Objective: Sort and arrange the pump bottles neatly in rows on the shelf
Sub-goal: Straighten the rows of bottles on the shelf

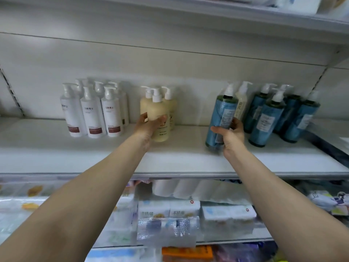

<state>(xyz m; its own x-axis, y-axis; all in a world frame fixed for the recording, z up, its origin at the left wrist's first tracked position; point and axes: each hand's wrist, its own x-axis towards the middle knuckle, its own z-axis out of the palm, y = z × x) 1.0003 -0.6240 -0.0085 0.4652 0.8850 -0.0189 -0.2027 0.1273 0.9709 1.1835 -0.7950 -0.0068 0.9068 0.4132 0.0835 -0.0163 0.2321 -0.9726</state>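
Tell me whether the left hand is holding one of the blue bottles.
No: the left hand grips a cream pump bottle, while the right hand holds the blue bottle.

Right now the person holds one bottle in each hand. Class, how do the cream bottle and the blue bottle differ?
Colour: the cream bottle is pale yellow and opaque; the blue bottle is blue, with a dark collar under its pump.
Pose: the cream bottle stands upright; the blue bottle tilts.
Hold: the left hand grips the cream bottle, the right hand the blue bottle.
Shared: white pump heads, both on the same shelf.
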